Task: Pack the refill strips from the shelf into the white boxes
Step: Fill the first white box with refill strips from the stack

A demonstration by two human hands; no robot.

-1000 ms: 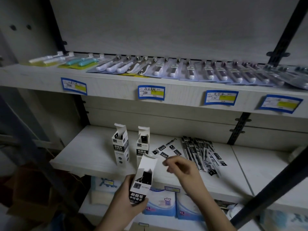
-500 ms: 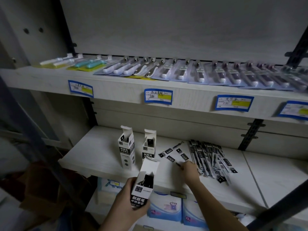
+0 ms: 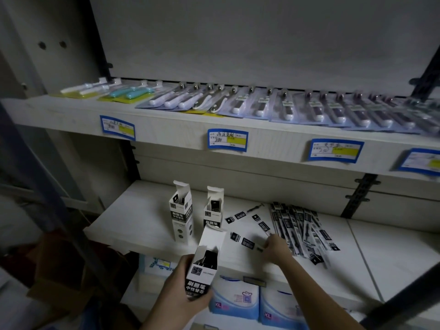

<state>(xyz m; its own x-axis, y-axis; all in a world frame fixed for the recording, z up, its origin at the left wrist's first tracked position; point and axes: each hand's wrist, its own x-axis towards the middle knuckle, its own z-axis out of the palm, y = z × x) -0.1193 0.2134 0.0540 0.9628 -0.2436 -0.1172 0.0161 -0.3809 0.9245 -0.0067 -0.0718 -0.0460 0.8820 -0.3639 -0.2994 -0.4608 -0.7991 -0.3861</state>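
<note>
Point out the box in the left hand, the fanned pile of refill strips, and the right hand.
held white box (image 3: 202,270): head view, front face.
refill strip pile (image 3: 300,225): head view, middle of pile.
right hand (image 3: 277,246): head view, back of hand.

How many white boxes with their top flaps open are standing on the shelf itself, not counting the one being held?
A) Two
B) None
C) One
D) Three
A: two open-flapped white boxes stand side by side on the shelf, while a third box is held in the left hand.
</note>
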